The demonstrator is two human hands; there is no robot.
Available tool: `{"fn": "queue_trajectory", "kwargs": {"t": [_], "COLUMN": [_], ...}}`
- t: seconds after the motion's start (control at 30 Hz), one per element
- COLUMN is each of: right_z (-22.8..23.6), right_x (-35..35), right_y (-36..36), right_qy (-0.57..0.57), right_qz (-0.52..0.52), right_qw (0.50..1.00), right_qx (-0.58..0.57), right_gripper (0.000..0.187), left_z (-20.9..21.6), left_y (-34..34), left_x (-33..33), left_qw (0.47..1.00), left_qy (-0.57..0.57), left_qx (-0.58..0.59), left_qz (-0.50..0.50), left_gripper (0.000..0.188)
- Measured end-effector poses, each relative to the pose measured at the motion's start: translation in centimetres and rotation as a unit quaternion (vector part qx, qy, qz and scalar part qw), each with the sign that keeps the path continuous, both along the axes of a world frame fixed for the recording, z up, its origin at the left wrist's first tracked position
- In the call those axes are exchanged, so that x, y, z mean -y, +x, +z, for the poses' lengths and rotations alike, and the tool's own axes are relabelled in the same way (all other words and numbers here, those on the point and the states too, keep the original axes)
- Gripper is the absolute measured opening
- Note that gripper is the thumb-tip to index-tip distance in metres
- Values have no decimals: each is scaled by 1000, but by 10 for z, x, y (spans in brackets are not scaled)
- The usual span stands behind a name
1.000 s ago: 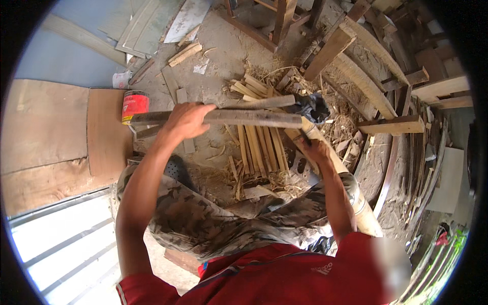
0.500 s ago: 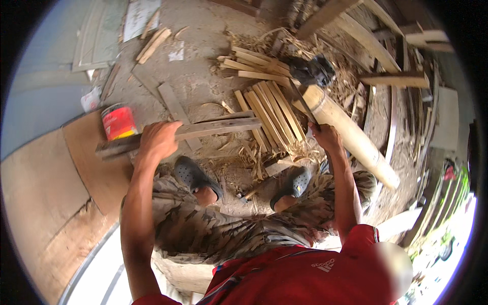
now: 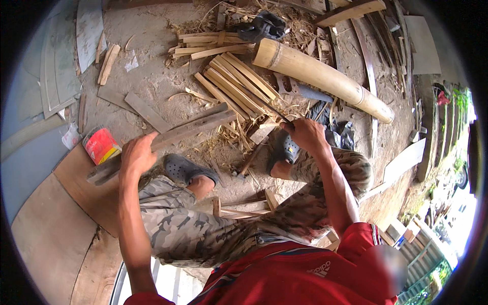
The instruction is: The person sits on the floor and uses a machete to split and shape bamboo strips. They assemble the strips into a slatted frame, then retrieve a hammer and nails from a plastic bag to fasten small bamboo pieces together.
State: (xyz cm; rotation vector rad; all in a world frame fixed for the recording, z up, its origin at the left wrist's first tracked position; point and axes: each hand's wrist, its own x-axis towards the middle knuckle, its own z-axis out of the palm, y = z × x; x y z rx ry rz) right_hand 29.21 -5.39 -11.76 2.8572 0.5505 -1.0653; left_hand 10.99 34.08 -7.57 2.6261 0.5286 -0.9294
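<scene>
My left hand (image 3: 137, 155) is closed round a weathered grey wooden board (image 3: 195, 127), which slants up to the right above my left shoe. Along its far edge runs a dark line, a split or a second piece; I cannot tell which. In my right hand (image 3: 307, 133) is the handle of a long, thin, dark-bladed knife (image 3: 267, 105). The blade points away and to the left, over a pile of pale split wooden strips (image 3: 236, 84). The knife and the board stand apart. Below the strips, a wooden-handled tool (image 3: 249, 162) lies between my shoes.
A thick bamboo pole (image 3: 320, 73) lies at the far right, with a handsaw (image 3: 312, 95) beside it. Black plastic (image 3: 267, 25) sits beyond the strips, and more black plastic (image 3: 345, 134) by my right knee. A red can (image 3: 100, 145) stands near the board's left end.
My view has shifted, so the floor things appear further left and the handsaw now shows. The knife's blade has swung to the left, over the strips. Both hands keep their hold.
</scene>
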Motion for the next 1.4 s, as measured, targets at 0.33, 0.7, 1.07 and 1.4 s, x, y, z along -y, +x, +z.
{"fn": "queue_trajectory", "kwargs": {"t": [0.33, 0.7, 1.07, 1.4], "right_z": [2, -11, -1, -95], "right_x": [63, 117, 140, 107], "right_y": [-86, -147, -97, -80], "right_qy": [36, 119, 96, 80], "right_qz": [-106, -111, -148, -274], "right_qw": [992, 982, 982, 954], "right_qx": [62, 98, -62, 97], "right_gripper": [57, 66, 32, 36], "left_z": [18, 28, 21, -1], "left_y": [-51, -114, -158, -239], "left_x": [30, 49, 85, 67], "left_qw": [998, 995, 987, 976], "left_qy": [-7, 2, 15, 92], "left_qx": [60, 85, 127, 191], "left_qz": [3, -47, -94, -45], "left_gripper": [45, 44, 49, 53]}}
